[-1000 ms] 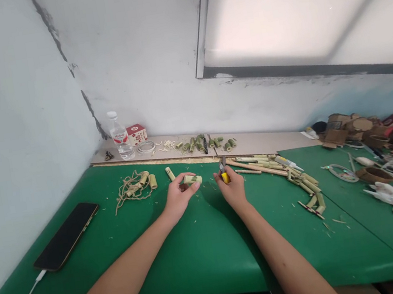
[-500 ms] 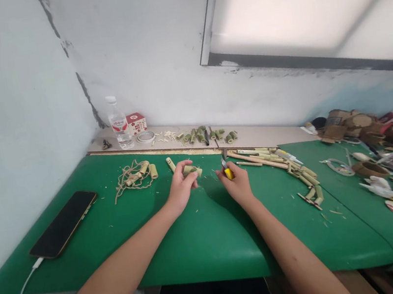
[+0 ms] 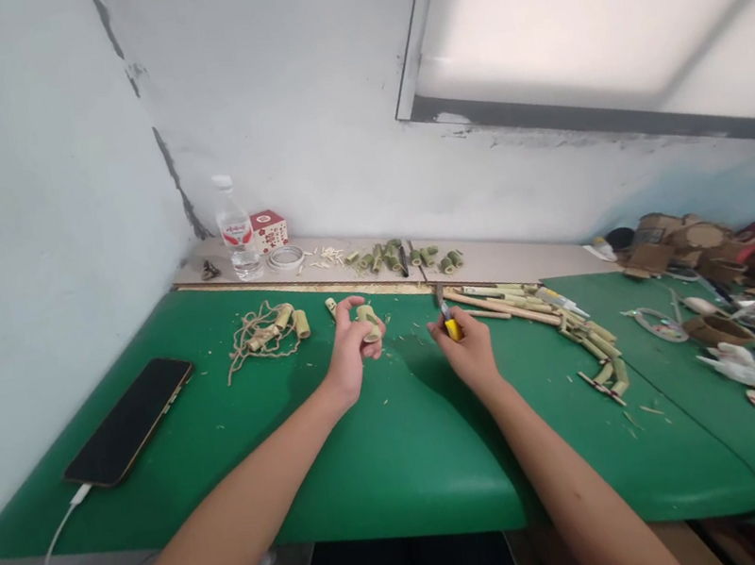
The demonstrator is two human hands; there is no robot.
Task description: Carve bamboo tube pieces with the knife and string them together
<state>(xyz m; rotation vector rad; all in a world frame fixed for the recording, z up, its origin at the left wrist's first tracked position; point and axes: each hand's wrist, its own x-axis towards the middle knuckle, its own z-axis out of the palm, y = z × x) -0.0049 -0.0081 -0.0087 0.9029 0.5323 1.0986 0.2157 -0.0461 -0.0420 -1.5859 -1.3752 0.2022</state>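
Because my left hand (image 3: 349,354) pinched a round, pale-green bamboo tube (image 3: 369,322), the yellow-handled metal knife (image 3: 454,329) my right hand (image 3: 470,350) gripped might skid.

At centre frame, on my remote feed, I read the bamboo section (image 3: 369,322) as natural and pale, with darker green patches. Right of centre, I identify the cutter (image 3: 454,329): grey metal blade, yellow plastic handle. The table cover (image 3: 405,455) across the lower frame is smooth, with a soft sheen. At left, the phone (image 3: 131,422) presents a smooth, glass-like face. Left of centre, I log clear plastic on the bottle (image 3: 244,258), printed card on the box (image 3: 270,233) and coarse fibre on the twine (image 3: 239,347). The wall (image 3: 280,78) is matt, roughly cracked at upper left.
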